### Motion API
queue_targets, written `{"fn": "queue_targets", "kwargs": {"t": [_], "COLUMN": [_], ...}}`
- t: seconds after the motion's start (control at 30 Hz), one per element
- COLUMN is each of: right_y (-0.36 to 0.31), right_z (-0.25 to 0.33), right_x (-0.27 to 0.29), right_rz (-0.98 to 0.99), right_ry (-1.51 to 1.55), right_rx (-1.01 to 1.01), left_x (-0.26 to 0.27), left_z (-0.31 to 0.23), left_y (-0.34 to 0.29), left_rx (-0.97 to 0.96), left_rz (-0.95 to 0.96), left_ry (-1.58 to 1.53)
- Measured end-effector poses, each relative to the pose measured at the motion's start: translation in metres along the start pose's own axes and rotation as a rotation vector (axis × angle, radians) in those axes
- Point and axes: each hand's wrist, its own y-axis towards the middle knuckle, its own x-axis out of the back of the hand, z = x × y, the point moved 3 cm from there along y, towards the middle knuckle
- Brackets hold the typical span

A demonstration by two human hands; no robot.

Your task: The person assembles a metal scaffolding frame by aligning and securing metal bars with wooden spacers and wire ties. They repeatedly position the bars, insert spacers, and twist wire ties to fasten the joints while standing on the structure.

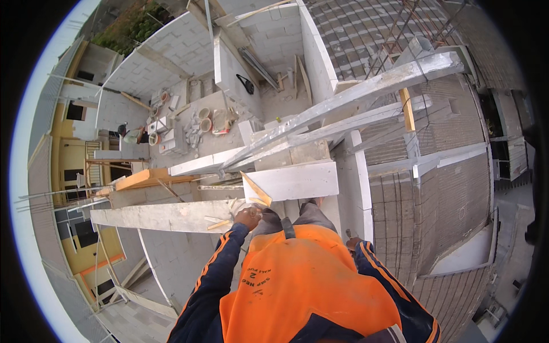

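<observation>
My left hand (248, 218) is closed at the end of a long grey concrete beam (154, 216). Its fingers curl by a light wooden offcut (257, 190), and what lies in them is too small to make out. Low at my right side, partly behind the orange shirt, my right hand (354, 243) is closed with a small dark tip showing at its fingers. I cannot make out that thing. In front of my legs lies a white lightweight block (293, 182) across the wall top.
Silvery metal beams (349, 94) run diagonally ahead. Tiled roofing (429, 211) slopes away on the right. Far below on the left, another person (132, 135) is among buckets (204, 124) and block rubble. Unfinished block walls (171, 51) and an orange timber (143, 179) stand around, with steep drops beside me.
</observation>
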Motion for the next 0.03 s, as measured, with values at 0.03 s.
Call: {"fn": "queue_targets", "kwargs": {"t": [0.03], "right_y": [0.0006], "right_z": [0.0126], "right_x": [0.0066], "right_rz": [-0.009], "right_ry": [-0.062], "right_rx": [0.005], "left_x": [-0.0136], "left_z": [0.0286], "left_y": [-0.0087], "left_rx": [0.077], "left_rz": [0.011], "left_ry": [-0.059]}}
